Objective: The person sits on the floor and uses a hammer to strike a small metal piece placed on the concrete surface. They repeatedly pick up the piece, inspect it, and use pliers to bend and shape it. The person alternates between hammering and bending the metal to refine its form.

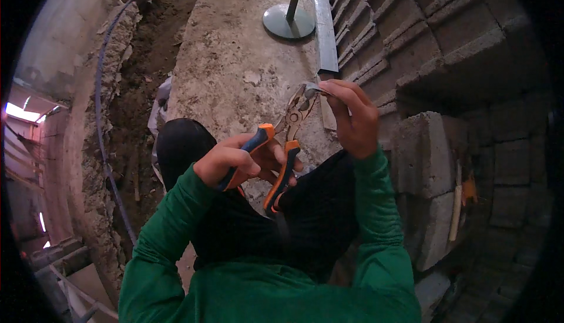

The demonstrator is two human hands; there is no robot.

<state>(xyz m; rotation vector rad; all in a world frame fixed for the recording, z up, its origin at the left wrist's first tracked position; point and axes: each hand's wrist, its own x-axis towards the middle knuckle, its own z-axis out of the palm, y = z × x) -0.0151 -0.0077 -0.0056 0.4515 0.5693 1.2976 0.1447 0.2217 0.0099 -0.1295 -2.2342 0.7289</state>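
My left hand [238, 160] grips the orange and blue handles of a pair of pliers [281, 147], jaws pointing up and to the right. At the jaws, my right hand [352, 117] pinches a small grey metal piece [311, 88] between thumb and fingers, and the plier tips touch that piece. Both arms wear green sleeves and come in from the lower edge. Both hands are above my dark-trousered knees.
A rough concrete slab [235, 59] runs ahead, with a round metal base and pole [289, 20] and a flat metal bar [325, 26] on it. Grey block wall [446, 41] on the right. A dirt trench [147, 64] and cable [100, 88] lie on the left.
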